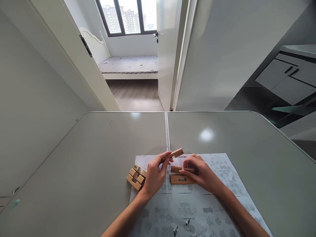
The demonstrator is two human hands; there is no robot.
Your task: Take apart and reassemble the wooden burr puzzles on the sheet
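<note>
My left hand (pixel 156 171) pinches a slim wooden puzzle piece (pixel 177 153), held raised and slanted above the printed sheet. Closed on another wooden bar (pixel 189 169) is my right hand (pixel 201 171), its fingertips hiding part of that bar. Just left of those fingers a wooden piece (pixel 175 169) shows; whether it is separate from the held bar I cannot tell. Below it lies a wooden block with an oval slot (pixel 182 179), partly under my right hand. Beside my left wrist sits a cluster of interlocked wooden blocks (pixel 135 177), one marked with a 3.
Under the pieces lies a large sheet printed with small diagrams (pixel 182 204), two dark scraps (pixel 175 230) near its lower edge. The grey table (pixel 103 158) has a seam down its middle. Beyond it are a doorway with an open door (pixel 169 49) and a bed (pixel 130 64).
</note>
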